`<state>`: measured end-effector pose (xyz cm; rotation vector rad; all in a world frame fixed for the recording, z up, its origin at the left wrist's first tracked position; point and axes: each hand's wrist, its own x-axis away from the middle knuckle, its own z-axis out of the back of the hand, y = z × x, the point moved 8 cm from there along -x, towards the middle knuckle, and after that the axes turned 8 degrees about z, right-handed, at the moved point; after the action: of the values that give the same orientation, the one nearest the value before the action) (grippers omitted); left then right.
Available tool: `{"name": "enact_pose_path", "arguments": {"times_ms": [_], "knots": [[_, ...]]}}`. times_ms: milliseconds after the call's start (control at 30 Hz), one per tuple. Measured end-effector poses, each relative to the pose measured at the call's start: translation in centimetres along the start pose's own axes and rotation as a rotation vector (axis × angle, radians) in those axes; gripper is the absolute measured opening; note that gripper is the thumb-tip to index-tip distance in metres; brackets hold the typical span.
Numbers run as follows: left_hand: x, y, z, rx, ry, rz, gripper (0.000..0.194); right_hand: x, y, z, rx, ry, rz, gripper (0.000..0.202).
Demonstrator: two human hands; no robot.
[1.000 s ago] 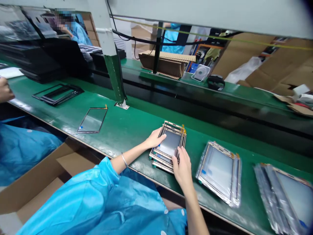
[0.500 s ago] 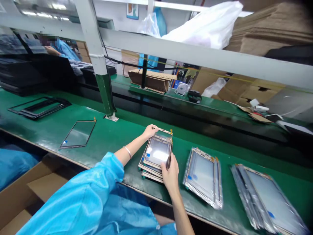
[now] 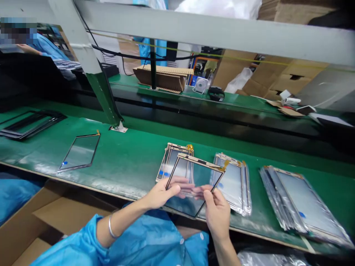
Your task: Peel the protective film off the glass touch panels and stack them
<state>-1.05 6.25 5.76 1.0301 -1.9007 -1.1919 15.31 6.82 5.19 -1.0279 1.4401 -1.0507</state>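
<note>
A clear glass touch panel (image 3: pixel 191 173) with a dark frame and an orange flex tail is lifted off the bench, tilted toward me. My left hand (image 3: pixel 163 192) grips its left edge, thumb in front and fingers behind, visible through the glass. On the opposite edge, my right hand (image 3: pixel 217 208) holds it the same way. Behind the lifted panel, a stack of similar panels (image 3: pixel 173 159) lies on the green bench, partly covered. To the right sits a pile of panels in clear plastic film (image 3: pixel 235 184), its left part seen through the held glass.
Farther right is another film-wrapped stack (image 3: pixel 299 199). A single panel (image 3: pixel 80 151) lies left on the green bench (image 3: pixel 124 159), with black frames (image 3: pixel 33 123) beyond it. A slanted post (image 3: pixel 97 77) rises from the bench. An open cardboard box (image 3: pixel 61 210) stands below. A co-worker (image 3: pixel 36 44) is far left.
Both hands have raised one panel off the stack and brought it nearer to me. My left hand moved from the panel's top corner to its left edge. The view has tipped downward.
</note>
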Motion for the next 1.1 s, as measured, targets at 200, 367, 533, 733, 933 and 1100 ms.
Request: {"name": "enact_pose_path", "arguments": {"times_ms": [200, 367, 533, 733, 933, 1100], "knots": [[2.4, -1.3, -0.1, -0.050, -0.045, 0.193, 0.043, -2.3, 0.6, 0.7, -0.234, -0.389, -0.378, 0.061], [3.7, -1.2, 0.5, -0.129, -0.029, 0.248, 0.042, -3.2, -0.6, 0.5, -0.202, -0.608, -0.500, 0.055], [4.4, -1.5, 0.4, -0.137, -0.043, 0.299, 0.042, -2.8, -1.7, 0.3, 0.242, -0.635, -0.208, 0.050], [5.2, -1.1, 0.5, -0.127, -0.131, 0.379, 0.038, -1.2, -1.0, 0.8, 0.590, -0.509, 0.178, 0.036], [6.2, -0.2, 0.7, -0.383, -0.203, 0.493, 0.036, -2.0, -3.3, -1.1, 0.452, -0.688, 0.183, 0.025], [6.9, 0.3, -0.3, -0.577, -0.299, 0.517, 0.036, -2.2, -6.4, -4.4, 0.509, -0.903, 0.240, 0.012]]}}
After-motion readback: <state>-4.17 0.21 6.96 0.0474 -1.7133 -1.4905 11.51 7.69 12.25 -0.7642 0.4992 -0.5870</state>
